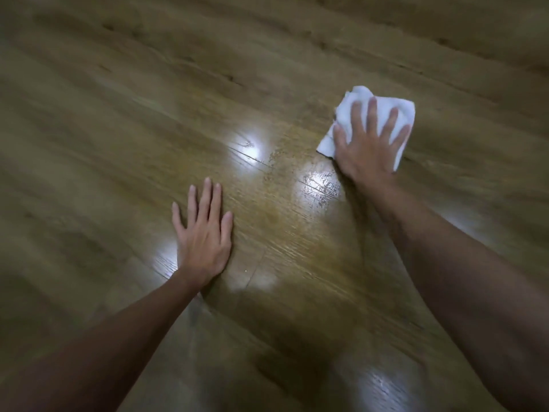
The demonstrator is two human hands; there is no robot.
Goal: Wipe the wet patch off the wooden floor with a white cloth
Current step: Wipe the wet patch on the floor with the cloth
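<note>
White cloth (383, 114), brown wood-grain floor (118, 129) with darker streaks, pale glossy sheen on wet patch (319, 181)

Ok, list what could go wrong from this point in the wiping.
1. The white cloth sits beyond the beaded wet patch, so the right hand, pressed flat on it, may leave that water behind.
2. The left hand rests flat on glossy wooden floor beside the damp area; if it carries weight, it could slide.
3. The cloth is bunched, so a stroke may only smear the film.
</note>
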